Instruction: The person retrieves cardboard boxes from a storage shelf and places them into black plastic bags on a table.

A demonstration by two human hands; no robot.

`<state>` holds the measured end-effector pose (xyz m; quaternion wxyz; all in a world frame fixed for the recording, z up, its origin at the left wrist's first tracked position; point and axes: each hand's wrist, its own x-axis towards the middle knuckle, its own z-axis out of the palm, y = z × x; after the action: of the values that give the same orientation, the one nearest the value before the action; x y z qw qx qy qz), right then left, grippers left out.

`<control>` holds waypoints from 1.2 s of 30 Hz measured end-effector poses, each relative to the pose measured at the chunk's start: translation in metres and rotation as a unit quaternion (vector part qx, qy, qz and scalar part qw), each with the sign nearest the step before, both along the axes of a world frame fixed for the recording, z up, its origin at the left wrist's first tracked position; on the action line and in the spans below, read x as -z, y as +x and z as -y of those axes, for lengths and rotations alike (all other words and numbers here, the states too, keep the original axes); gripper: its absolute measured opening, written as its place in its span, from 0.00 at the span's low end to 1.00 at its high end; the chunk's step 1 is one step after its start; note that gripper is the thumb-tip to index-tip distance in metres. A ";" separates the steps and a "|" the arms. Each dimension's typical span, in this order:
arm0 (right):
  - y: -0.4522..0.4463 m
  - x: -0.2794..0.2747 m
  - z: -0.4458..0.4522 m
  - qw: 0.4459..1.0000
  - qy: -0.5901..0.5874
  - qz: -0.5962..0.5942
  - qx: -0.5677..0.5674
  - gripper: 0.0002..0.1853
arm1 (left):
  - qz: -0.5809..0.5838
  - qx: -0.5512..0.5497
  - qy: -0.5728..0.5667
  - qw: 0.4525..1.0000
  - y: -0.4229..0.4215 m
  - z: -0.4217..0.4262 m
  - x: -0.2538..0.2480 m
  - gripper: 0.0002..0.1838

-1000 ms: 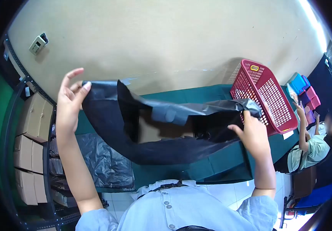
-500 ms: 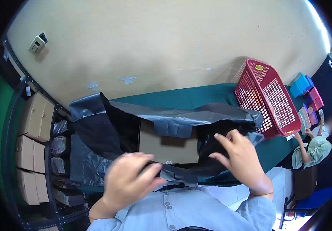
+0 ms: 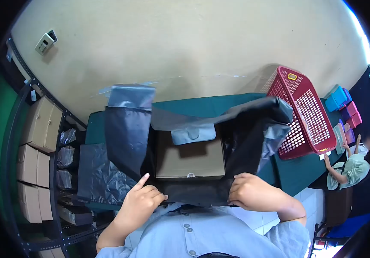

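Note:
A flat brown cardboard box (image 3: 190,161) lies inside a black plastic bag (image 3: 129,133) whose mouth is spread wide. The bag's grey-sided far edge stands up, with a folded flap (image 3: 193,134) hanging over the box's far side. My left hand (image 3: 144,201) grips the near edge of the bag at the box's left corner, its index finger stretched out. At the right corner, my right hand (image 3: 253,192) has its fingers curled closed around the same near edge. Folds of plastic hide the box's sides.
A red perforated basket (image 3: 307,116) stands at the right of the green-covered table (image 3: 185,105). More black plastic (image 3: 101,172) lies to the left, beside a rack holding cardboard boxes (image 3: 32,165). Another person (image 3: 350,170) sits far right near colourful bins (image 3: 337,96).
Both hands have come down onto the bag's near edge and closed on it. That edge is pulled towards me, and the bag's left side now stands upright, further right.

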<state>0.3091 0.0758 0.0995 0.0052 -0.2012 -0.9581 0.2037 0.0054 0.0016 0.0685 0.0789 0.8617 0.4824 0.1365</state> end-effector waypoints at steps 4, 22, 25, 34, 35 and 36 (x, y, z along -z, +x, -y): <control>0.003 -0.004 -0.001 0.998 -0.033 0.025 -0.037 0.09 | 0.012 0.020 -0.083 0.996 -0.002 0.004 0.005 0.08; -0.025 0.029 -0.097 0.929 0.130 -0.032 0.344 0.37 | 0.026 -0.296 -0.120 0.947 0.009 -0.138 0.007 0.42; -0.008 0.016 -0.116 0.863 0.230 0.122 0.432 0.40 | -0.059 -0.387 -0.131 0.911 -0.004 -0.149 -0.010 0.50; 0.001 -0.008 -0.037 0.746 0.476 -0.079 0.459 0.41 | 0.146 -0.109 0.288 0.940 0.018 -0.042 -0.043 0.34; 0.007 -0.002 -0.038 0.719 0.450 -0.073 0.525 0.47 | 0.098 -0.227 0.415 0.876 0.023 -0.034 -0.053 0.38; 0.018 0.007 -0.042 0.690 0.420 -0.065 0.586 0.54 | 0.084 -0.332 0.456 0.821 0.022 -0.033 -0.054 0.42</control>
<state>0.3267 0.1183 0.0921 0.2703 -0.6846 -0.6282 -0.2522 0.0274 0.0349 0.1229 -0.3327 0.5719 0.6138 0.4306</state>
